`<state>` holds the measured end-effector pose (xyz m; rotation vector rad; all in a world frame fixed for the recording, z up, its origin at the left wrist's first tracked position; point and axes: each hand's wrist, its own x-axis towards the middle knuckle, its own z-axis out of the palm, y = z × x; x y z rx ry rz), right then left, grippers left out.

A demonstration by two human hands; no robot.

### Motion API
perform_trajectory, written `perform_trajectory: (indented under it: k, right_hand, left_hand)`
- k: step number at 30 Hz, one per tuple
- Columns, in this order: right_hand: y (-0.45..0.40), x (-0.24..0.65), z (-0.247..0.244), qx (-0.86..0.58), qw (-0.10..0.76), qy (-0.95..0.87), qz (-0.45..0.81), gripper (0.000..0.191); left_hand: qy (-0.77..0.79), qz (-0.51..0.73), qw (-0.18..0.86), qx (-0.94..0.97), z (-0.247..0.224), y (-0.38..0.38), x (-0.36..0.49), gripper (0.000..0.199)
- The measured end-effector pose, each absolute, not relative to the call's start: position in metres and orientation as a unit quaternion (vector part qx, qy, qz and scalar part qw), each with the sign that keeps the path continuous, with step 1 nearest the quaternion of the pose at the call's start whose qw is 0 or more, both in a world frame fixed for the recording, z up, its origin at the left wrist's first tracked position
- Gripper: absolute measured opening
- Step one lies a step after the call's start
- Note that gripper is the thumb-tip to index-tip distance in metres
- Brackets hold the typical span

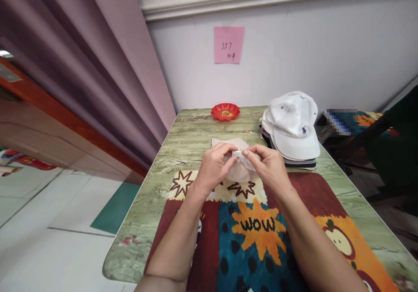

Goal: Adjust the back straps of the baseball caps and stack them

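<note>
Two pinches I'm running remotely | left hand (214, 168) is pinching the left end of a white strip (236, 154), thumb nearly meeting forefinger | right hand (270, 165) is pinching its right end | pale baseball cap (240, 173) is showing between them, over the patterned mat (237, 233).

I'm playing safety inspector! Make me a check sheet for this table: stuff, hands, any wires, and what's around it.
Surface: green wood-look table with a patterned mat saying WOW
Job's things: pale cap
Clutter: red scalloped dish; stack of caps, white baseball cap on top
Hands: left hand and right hand pinch a small white piece at the cap
Cables: nothing clearly seen
Surroundings: pink note on wall; purple curtain
</note>
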<state>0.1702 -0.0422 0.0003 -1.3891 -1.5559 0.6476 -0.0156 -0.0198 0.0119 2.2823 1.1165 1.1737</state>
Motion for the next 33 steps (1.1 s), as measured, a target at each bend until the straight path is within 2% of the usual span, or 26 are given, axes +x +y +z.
perform_trajectory:
  k: [10,15,18,22,33]
  right_hand:
    - [-0.043,0.165,0.001,-0.563,0.471,-0.626,0.263,0.035]
    - [-0.043,0.181,0.008,-0.583,0.420,-0.639,0.274,0.028]
    - [-0.041,0.189,0.009,-0.569,0.397,-0.640,0.329,0.025]
    - [-0.038,0.190,0.004,-0.543,0.419,-0.623,0.376,0.026]
    - [-0.037,0.176,-0.004,-0.531,0.439,-0.624,0.368,0.023]
  left_hand:
    - [0.391,0.410,0.188,0.802,0.009,-0.018,-0.015,0.017]
    - [0.410,0.416,0.193,0.788,0.008,-0.012,-0.025,0.016]
    - [0.416,0.416,0.212,0.780,0.010,-0.011,-0.029,0.015]
    - [0.406,0.405,0.233,0.785,0.013,-0.012,-0.029,0.017]
    - [0.384,0.386,0.239,0.804,0.014,-0.013,-0.029,0.017]
